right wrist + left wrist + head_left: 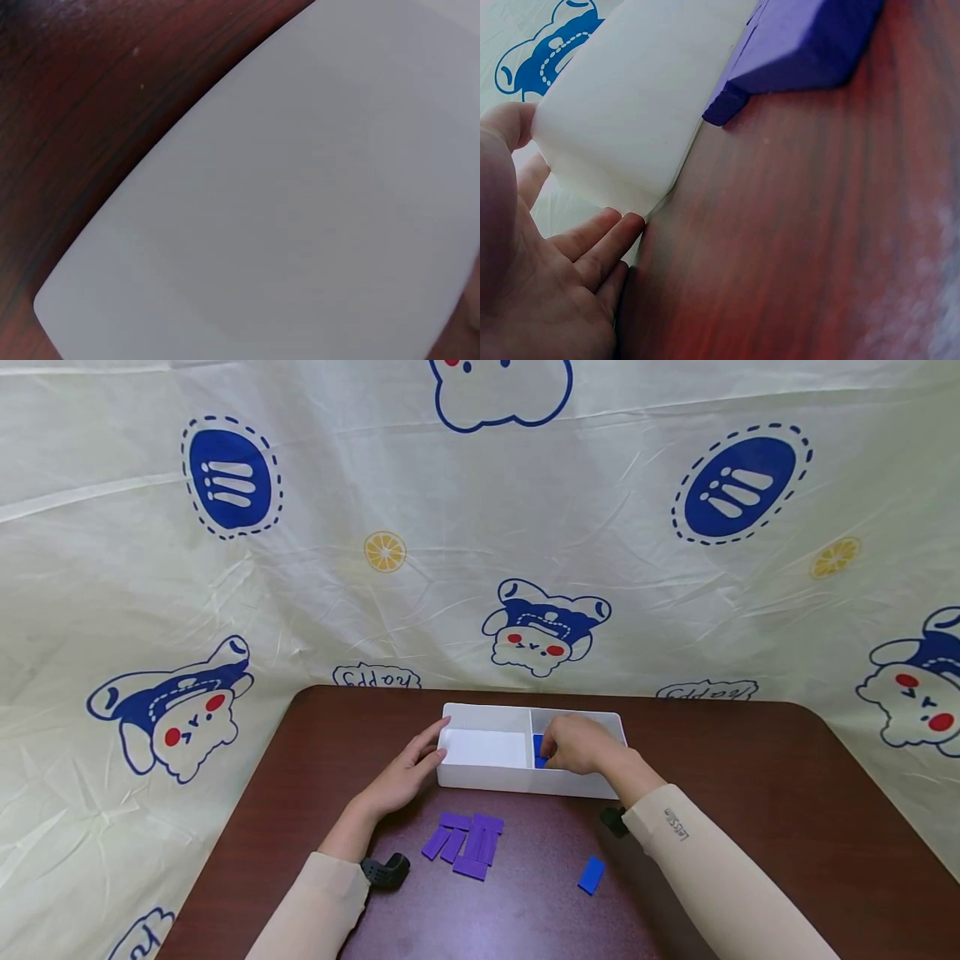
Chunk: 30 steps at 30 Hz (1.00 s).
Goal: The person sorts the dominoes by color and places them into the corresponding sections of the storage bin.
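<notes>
A white box (pixel 487 779) with a divider stands across the dark table. At its left end, my left hand (pixel 399 781) rests with fingers spread against the end wall; the left wrist view shows the fingertips touching the white box (pixel 637 105). My right hand (pixel 581 745) reaches down into the right compartment, fingers bent downward beside blue blocks (pixel 539 750). The fingertips are hidden there, so a held block cannot be made out. In the right wrist view, the white box wall (pixel 262 187) fills most of the picture.
Several flat purple blocks (pixel 470 857) lie in a cluster before the box, near my left wrist. A single blue block (pixel 592 875) lies on the table (pixel 525 910) at the front right. Behind the table hangs a printed white cloth (pixel 450 610).
</notes>
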{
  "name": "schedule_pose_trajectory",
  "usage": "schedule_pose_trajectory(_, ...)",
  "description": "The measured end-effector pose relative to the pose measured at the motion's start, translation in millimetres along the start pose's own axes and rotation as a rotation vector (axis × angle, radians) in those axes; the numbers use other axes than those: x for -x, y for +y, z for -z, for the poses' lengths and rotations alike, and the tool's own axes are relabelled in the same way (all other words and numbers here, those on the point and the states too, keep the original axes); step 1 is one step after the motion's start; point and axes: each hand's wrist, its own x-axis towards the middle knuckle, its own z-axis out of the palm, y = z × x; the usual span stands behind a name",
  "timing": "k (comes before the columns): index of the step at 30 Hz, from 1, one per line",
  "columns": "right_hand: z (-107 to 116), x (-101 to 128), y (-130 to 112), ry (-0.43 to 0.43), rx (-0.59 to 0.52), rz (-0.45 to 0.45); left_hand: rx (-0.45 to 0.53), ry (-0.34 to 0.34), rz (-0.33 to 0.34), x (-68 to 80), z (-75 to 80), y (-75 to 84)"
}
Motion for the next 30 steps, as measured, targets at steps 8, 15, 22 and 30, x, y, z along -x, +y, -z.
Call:
schedule_pose_trajectory(8,-0.1,-0.8,-0.5,0.011,0.013,-0.011,-0.003,0.001,-0.001,-0.1,-0.2,0.3)
schedule_pose_trajectory(15,-2.3,-2.9,0.0,0.008,0.006,-0.037,-0.007,-0.001,-0.003,-0.3,-0.3,0.5)
schedule_pose_trajectory(22,-2.8,-4.5,1.9,0.020,0.011,-0.037,-0.011,0.001,0.004,-0.2,-0.1,0.5)
schedule_pose_trajectory(30,-2.7,-5.2,3.1,0.023,0.009,-0.068,-0.013,-0.001,0.003,0.2,0.3,1.6)
